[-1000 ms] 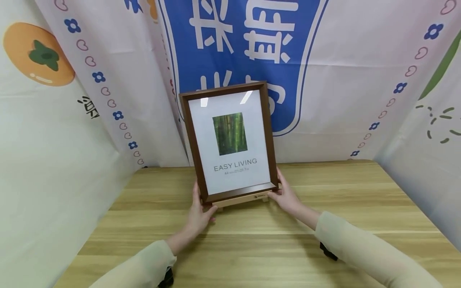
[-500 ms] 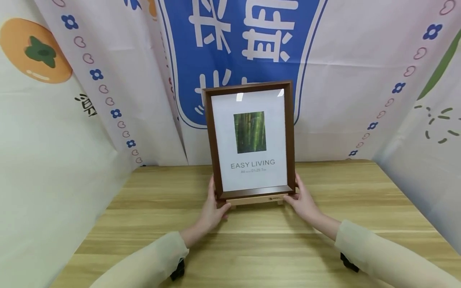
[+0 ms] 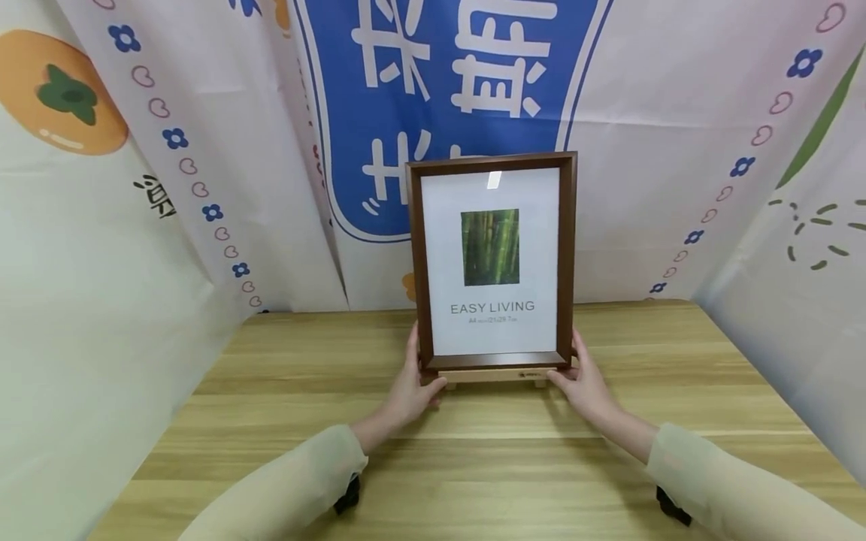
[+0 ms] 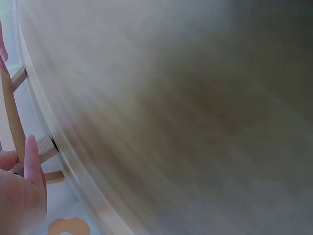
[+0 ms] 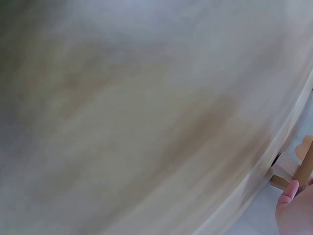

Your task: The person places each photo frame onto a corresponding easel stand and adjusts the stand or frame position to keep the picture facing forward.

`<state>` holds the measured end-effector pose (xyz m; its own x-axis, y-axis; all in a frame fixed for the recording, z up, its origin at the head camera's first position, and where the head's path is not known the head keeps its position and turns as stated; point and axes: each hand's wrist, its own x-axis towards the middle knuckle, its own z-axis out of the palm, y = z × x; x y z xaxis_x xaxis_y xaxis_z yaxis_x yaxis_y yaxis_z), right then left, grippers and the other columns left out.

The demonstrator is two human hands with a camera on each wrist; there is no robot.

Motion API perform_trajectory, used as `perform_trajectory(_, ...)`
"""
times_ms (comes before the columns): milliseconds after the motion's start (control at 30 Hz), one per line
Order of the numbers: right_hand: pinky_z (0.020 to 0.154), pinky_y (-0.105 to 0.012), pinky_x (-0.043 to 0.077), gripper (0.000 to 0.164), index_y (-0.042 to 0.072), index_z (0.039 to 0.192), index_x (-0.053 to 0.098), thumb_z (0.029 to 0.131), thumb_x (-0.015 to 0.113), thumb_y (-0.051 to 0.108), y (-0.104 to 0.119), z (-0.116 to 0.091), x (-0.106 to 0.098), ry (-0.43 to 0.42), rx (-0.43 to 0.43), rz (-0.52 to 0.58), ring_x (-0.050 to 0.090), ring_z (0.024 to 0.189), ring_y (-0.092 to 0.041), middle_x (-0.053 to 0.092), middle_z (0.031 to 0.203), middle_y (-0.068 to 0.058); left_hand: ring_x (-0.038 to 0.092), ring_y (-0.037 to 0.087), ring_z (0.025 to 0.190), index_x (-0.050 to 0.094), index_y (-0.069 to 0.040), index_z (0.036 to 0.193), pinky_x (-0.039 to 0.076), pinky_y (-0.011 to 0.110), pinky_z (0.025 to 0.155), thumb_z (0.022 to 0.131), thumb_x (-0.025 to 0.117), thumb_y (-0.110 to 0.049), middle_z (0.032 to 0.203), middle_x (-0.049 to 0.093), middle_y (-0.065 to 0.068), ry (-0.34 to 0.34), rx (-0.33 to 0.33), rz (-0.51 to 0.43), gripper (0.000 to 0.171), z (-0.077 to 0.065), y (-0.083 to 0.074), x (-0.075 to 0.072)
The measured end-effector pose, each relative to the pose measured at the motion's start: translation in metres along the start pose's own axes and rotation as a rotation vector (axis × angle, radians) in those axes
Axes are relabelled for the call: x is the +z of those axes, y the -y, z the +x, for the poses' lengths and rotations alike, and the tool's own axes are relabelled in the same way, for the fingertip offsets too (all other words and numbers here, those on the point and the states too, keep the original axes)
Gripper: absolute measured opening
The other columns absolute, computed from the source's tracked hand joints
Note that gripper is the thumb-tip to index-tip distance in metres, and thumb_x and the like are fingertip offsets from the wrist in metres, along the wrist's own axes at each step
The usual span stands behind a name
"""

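A brown picture frame (image 3: 567,255) with a small bamboo print and the words "EASY LIVING" stands nearly upright in the head view. It rests on the ledge of a light wooden easel (image 3: 494,376), whose upper part is hidden behind it. At the lower left corner, my left hand (image 3: 408,392) grips the easel, thumb on the ledge and fingers behind. My right hand (image 3: 588,389) holds the other end the same way. In the left wrist view, the easel's ledge (image 4: 12,115) and legs show beside the left hand (image 4: 22,200). The right wrist view catches the right hand (image 5: 296,210) at the easel's leg (image 5: 288,165).
Everything is on a wood-grain table (image 3: 487,481) whose back edge meets a hanging white cloth (image 3: 636,203) with a blue lettered panel. More printed cloth hangs along the left and right sides. Black bands (image 3: 348,496) show under both sleeves.
Both hands have shifted the easel and picture frame to the right across the table. The frame, tilted leftward before, has turned to stand almost straight.
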<state>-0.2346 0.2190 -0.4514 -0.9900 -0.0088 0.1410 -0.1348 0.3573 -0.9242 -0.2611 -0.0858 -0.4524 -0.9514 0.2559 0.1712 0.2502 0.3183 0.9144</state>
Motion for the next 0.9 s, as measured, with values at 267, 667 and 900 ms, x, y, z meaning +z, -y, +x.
perform_trajectory(267,0.085,-0.03,0.055,0.097,0.017,0.156,-0.008,0.091,0.06,-0.007,0.0002,-0.0027,-0.0025,-0.013,-0.003,0.005,0.056,0.107,-0.05,0.026,0.144,-0.037,0.059,0.03,0.058,-0.015,-0.055,0.146,0.058,0.042,0.051,0.089,0.064,0.008,0.151,0.023,0.032,0.02,-0.021,0.014,0.116,0.0034,-0.0008,0.0018)
perform_trajectory(667,0.086,-0.031,0.054,0.097,0.017,0.156,-0.009,0.091,0.061,-0.005,0.0031,-0.0061,-0.0037,-0.009,0.006,-0.006,0.054,0.11,-0.052,0.027,0.143,-0.037,0.062,0.034,0.088,-0.013,-0.054,0.148,0.058,0.042,0.054,0.089,0.063,0.009,0.147,0.032,0.029,0.035,-0.023,-0.036,0.115,0.0039,-0.0011,0.0012)
perform_trajectory(900,0.084,-0.03,0.055,0.098,0.016,0.156,-0.01,0.091,0.061,-0.006,0.003,-0.0056,-0.0039,0.001,0.005,-0.007,0.055,0.109,-0.05,0.026,0.143,-0.037,0.063,0.036,0.075,-0.014,-0.046,0.151,0.058,0.042,0.053,0.089,0.063,0.01,0.151,0.024,0.029,0.032,-0.019,-0.027,0.113,0.0041,0.0012,0.0017)
